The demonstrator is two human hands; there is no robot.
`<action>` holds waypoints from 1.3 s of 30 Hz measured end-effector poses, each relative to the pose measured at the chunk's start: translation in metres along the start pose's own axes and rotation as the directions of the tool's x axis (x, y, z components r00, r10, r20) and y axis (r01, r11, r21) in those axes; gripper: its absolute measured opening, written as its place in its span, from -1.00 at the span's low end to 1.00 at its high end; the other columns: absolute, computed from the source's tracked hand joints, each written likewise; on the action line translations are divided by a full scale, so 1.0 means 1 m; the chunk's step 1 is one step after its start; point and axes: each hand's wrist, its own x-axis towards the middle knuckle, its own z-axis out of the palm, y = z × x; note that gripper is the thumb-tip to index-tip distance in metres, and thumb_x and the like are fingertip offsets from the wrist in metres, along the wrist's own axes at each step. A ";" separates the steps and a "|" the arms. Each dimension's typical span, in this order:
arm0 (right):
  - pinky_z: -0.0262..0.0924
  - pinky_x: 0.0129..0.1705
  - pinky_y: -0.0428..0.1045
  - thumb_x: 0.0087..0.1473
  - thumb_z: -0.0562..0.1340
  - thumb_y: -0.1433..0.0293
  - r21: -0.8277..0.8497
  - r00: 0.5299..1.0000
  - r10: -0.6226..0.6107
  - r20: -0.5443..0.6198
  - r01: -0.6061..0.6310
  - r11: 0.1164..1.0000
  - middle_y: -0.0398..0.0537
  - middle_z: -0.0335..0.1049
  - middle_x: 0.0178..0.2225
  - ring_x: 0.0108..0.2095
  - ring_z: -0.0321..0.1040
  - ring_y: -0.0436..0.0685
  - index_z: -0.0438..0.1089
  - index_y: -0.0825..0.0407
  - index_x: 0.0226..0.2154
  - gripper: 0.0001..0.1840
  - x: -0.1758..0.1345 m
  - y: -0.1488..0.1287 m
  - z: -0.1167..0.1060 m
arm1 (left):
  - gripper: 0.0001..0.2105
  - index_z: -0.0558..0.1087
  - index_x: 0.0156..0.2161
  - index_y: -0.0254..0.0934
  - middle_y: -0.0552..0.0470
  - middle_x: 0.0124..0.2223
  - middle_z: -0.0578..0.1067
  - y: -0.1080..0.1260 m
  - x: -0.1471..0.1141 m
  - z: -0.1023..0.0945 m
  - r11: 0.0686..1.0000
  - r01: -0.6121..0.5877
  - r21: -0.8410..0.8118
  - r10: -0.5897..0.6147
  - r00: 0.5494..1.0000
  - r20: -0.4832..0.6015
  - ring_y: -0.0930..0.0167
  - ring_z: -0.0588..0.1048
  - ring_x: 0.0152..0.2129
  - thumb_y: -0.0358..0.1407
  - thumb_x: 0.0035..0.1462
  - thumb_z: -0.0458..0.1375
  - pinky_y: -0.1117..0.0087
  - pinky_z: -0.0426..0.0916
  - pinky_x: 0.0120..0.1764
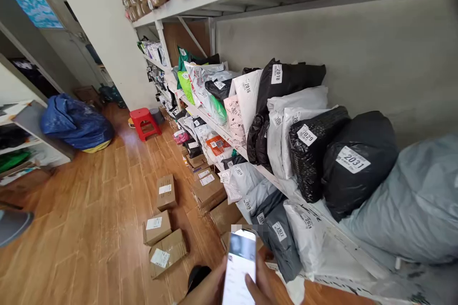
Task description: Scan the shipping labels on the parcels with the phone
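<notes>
1. We judge the step in hand to be reading: a slim white-edged smartphone with a lit screen (pixel 239 267) is held low and near, at the bottom middle of the view, in front of the long white metal shelf (pixel 229 133) packed with parcels.
2. Our left hand (pixel 207 290) cradles the phone from its left side, its fingers clenched round the edge; most of that hand is cut off by the frame.
3. Our right hand (pixel 263 286) wraps the phone's right edge, its thumb lying across the lower screen, so both hands grasp the one phone.
4. The phone's long axis runs near to far, leaning slightly right; its top end points away towards the parcels, and its screen faces up to us.
5. Just beyond it on the right lie soft mailers with numbered white stickers: a glossy black plastic bag marked 2031 (pixel 358 162), a bubble-textured black bag marked 2029 (pixel 315 152), and a grey bag on the lower shelf marked 2022 (pixel 282 243).
6. To the left, three brown cardboard boxes (pixel 161 228) lie on the wooden floor (pixel 89 209).
7. We judge the next move calls for matching what the screen shows against those stickers, which needs one hand freed while the other keeps the phone.
</notes>
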 end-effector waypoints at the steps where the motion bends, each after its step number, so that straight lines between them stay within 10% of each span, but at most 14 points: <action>1: 0.30 -0.11 0.21 -0.30 0.46 0.22 0.048 0.999 -0.034 0.040 0.032 0.998 -0.03 0.51 -0.22 -0.12 0.40 0.34 0.27 -0.11 -0.01 -0.26 0.004 0.000 0.013 | -0.43 0.46 -0.03 -0.22 -0.12 -0.14 0.53 0.008 -0.004 0.001 0.999 0.004 -0.049 -0.002 1.000 0.026 0.14 0.46 -0.17 0.14 0.01 -0.01 0.12 0.24 -0.03; 6: 0.31 -0.29 0.05 -0.29 0.39 0.43 0.092 0.974 -0.031 0.222 0.011 0.996 -0.04 0.55 -0.25 -0.32 0.46 0.20 0.15 0.00 0.06 -0.20 0.020 -0.008 0.068 | -0.26 0.06 0.24 -0.02 -0.08 0.11 0.38 0.040 -0.028 -0.020 0.995 0.012 -0.101 -0.016 0.999 -0.038 0.18 0.49 -0.24 0.19 -0.03 0.02 0.24 0.35 -0.39; 12: 0.28 -0.41 -0.02 -0.18 0.26 0.45 -0.112 0.981 -0.062 0.181 0.084 0.990 -0.13 0.54 -0.32 -0.41 0.45 0.13 0.20 -0.02 -0.03 -0.42 0.032 0.008 0.112 | -0.04 -0.35 0.29 -0.02 -0.18 0.14 0.34 0.057 -0.057 -0.049 0.996 -0.078 -0.035 0.072 0.985 -0.155 0.12 0.48 -0.21 0.24 -0.10 0.04 0.13 0.41 -0.32; 29: 0.24 -0.14 0.14 -0.15 0.24 0.30 -0.165 0.965 -0.140 0.223 0.179 0.970 -0.04 0.50 -0.23 -0.22 0.40 0.22 0.26 -0.01 -0.15 -0.57 0.031 0.110 0.310 | -0.28 -0.27 0.30 -0.06 -0.17 0.19 0.27 0.180 -0.190 -0.182 0.988 -0.066 0.137 0.096 0.969 -0.227 0.17 0.47 -0.20 0.09 0.12 -0.10 0.33 0.43 -0.54; 39: 0.15 -0.08 0.11 -0.25 0.09 0.53 -0.313 0.749 0.049 0.661 0.215 0.925 -0.10 0.39 -0.08 -0.08 0.31 0.19 0.07 -0.04 0.10 -0.25 0.041 0.072 0.343 | -0.22 -0.47 0.28 -0.06 -0.18 0.02 0.44 0.201 -0.203 -0.208 0.964 -0.263 -0.025 0.246 0.928 -0.280 0.16 0.52 -0.31 -0.24 0.10 -0.05 0.34 0.41 -0.65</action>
